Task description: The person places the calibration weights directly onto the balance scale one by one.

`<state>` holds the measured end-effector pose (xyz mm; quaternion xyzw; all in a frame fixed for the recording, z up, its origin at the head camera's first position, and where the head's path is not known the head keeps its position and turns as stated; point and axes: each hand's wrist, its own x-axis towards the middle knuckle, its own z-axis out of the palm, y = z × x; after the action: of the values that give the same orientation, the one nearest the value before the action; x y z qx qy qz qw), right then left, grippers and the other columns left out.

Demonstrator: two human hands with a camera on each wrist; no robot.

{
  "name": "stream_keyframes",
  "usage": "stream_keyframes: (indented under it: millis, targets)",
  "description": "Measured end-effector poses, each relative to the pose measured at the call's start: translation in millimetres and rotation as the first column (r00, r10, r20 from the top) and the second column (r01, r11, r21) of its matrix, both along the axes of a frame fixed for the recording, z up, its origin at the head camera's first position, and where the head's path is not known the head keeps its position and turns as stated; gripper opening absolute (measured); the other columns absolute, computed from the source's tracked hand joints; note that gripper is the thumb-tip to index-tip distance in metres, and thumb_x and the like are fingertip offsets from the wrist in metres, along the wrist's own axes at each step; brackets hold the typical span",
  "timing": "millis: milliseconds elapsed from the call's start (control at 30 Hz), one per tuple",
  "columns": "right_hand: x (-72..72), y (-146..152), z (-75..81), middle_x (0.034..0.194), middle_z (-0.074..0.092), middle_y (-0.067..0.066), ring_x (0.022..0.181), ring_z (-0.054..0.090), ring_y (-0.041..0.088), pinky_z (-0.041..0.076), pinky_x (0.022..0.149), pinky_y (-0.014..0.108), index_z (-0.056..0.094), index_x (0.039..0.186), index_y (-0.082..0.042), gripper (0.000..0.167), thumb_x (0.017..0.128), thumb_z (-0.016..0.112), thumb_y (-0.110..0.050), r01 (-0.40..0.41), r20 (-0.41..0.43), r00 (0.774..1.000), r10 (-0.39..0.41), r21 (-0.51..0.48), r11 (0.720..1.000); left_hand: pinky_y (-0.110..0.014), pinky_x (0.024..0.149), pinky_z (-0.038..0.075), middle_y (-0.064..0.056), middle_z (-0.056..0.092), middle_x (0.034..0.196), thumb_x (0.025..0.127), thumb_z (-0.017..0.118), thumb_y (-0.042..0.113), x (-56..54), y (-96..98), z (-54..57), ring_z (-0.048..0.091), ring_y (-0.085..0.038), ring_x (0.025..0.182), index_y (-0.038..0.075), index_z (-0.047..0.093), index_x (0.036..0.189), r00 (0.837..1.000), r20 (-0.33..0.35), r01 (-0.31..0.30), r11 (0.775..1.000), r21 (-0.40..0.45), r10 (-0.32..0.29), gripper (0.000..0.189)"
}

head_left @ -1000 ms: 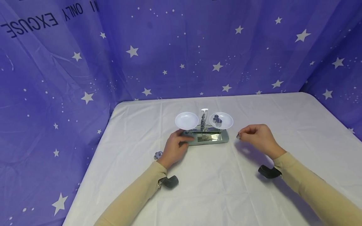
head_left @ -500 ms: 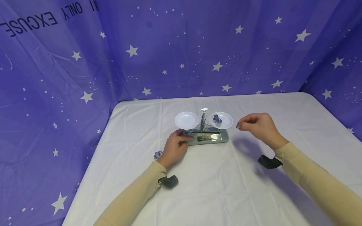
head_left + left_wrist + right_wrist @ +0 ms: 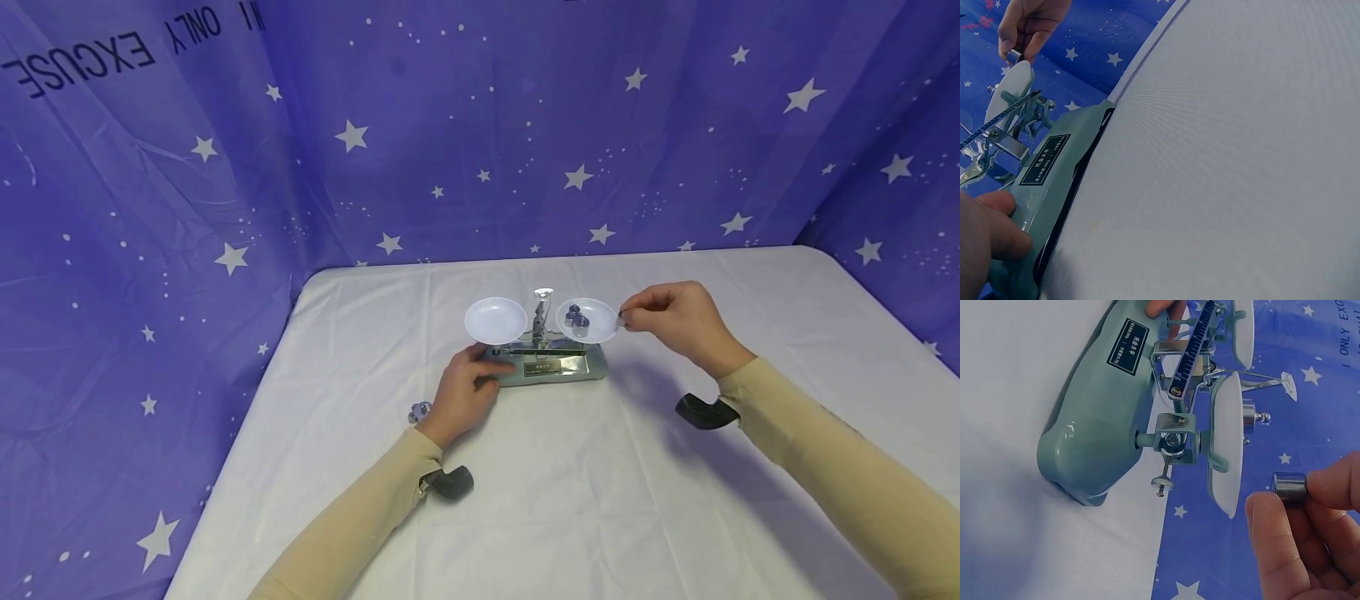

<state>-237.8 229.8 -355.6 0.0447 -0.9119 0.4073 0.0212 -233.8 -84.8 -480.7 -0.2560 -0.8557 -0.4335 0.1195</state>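
A green balance scale (image 3: 551,369) with two white pans stands on the table. My left hand (image 3: 463,392) grips the left end of its base, fingers over the top. The left pan (image 3: 495,321) has nothing in it. In the right pan (image 3: 602,321) sits a cluster of knobbed metal weights (image 3: 577,321). Thumb and fingertips of my right hand (image 3: 678,321) pinch a small shiny metal cylinder (image 3: 1289,486), a weight like the others, up by the right pan's outer rim. In the right wrist view a gap shows between this cylinder and the pan.
More small metal weights (image 3: 418,412) lie on the white tablecloth (image 3: 555,483) left of my left wrist. Black camera mounts stick out at the left wrist (image 3: 450,483) and right wrist (image 3: 705,412). A blue starry curtain (image 3: 465,125) hangs behind the table.
My right hand, with the metal weight pinched, has risen from beside the scale's base and moved left to the right pan's rim. The left hand and scale have stayed put.
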Motion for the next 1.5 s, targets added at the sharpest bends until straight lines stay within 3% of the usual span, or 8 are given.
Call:
stream_keyframes:
  millis: [200, 500, 1233, 1500]
  targets:
    - [-7.5, -7.7, 1.2, 0.094, 0.078, 0.007, 0.077, 0.064, 0.005, 0.052, 0.068, 0.021, 0.079, 0.103, -0.002, 0.021, 0.089, 0.073, -0.017, 0.002, -0.013, 1.000, -0.001, 0.027, 1.000, -0.055, 0.113, 0.044, -0.025, 0.061, 0.140, 0.079, 0.058, -0.004, 0.4, -0.1, 0.9, 0.057, -0.042, 0.132, 0.004, 0.081, 0.101, 1.000, -0.015, 0.007, 1.000, 0.003, -0.007, 0.033]
    - [-19.3, -19.7, 1.0, 0.097, 0.078, 0.015, 0.076, 0.061, 0.009, 0.049, 0.064, 0.021, 0.080, 0.100, -0.002, 0.020, 0.085, 0.073, -0.013, -0.009, -0.058, 0.998, 0.014, 0.071, 0.997, -0.056, 0.114, 0.043, -0.025, 0.060, 0.141, 0.079, 0.059, -0.003, 1.6, -0.6, 2.3, 0.056, -0.043, 0.133, 0.003, 0.081, 0.100, 1.000, -0.011, 0.012, 1.000, 0.016, -0.012, 0.032]
    - [-30.1, -36.5, -3.2, 0.096, 0.078, 0.015, 0.080, 0.063, 0.014, 0.052, 0.065, 0.021, 0.079, 0.099, -0.002, 0.019, 0.086, 0.068, -0.011, -0.038, -0.034, 0.999, 0.041, 0.100, 0.994, -0.056, 0.114, 0.043, -0.025, 0.060, 0.142, 0.080, 0.057, -0.004, 0.0, 0.0, 0.3, 0.055, -0.043, 0.133, 0.004, 0.081, 0.101, 1.000, -0.009, 0.009, 1.000, 0.000, -0.009, 0.033]
    - [-29.5, -39.0, -2.2, 0.097, 0.078, 0.017, 0.077, 0.062, 0.006, 0.051, 0.064, 0.016, 0.079, 0.098, -0.001, 0.018, 0.085, 0.069, -0.007, -0.062, -0.050, 0.997, 0.065, 0.069, 0.996, -0.054, 0.112, 0.045, -0.025, 0.062, 0.139, 0.080, 0.057, -0.003, 0.5, 0.3, 2.0, 0.058, -0.042, 0.130, 0.004, 0.081, 0.100, 0.999, -0.032, 0.005, 1.000, -0.008, -0.006, 0.033]
